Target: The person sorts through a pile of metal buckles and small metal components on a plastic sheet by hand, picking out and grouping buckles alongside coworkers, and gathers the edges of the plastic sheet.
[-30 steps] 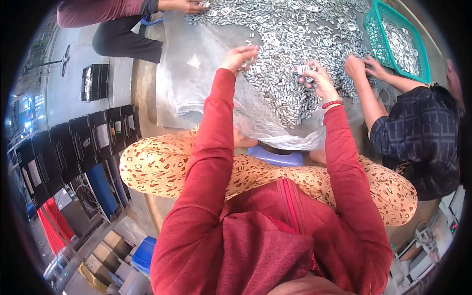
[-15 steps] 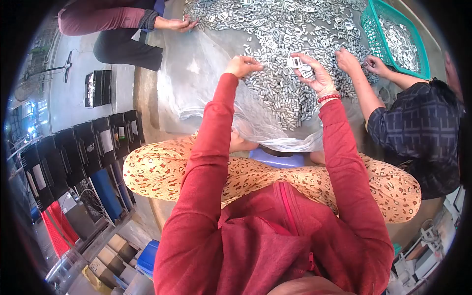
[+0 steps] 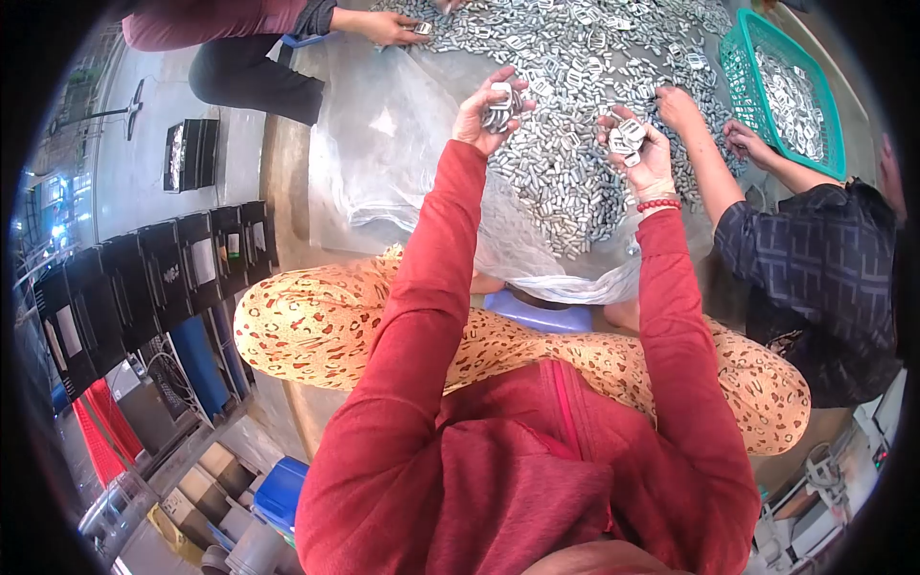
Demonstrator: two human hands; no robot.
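Observation:
Several flat metal buckles lie in my left hand, palm up with the fingers curled around them, at the left side of the pile. My right hand cups more metal buckles over the pile's right part, with a red bead bracelet at the wrist. Beneath and between both hands spreads a heap of small grey metal pieces, with larger buckles scattered among them. Clear plastic sheeting lies under the heap and bunches up at its near edge.
At the right, a co-worker's hands are at the pile beside a green basket of buckles. Another person's hand holds a buckle at the upper left. A blue-purple stool sits near my legs.
My left hand has turned palm up and now shows a bunch of buckles. My right hand has shifted slightly right and down, still holding buckles. The upper-left person's hand has moved right.

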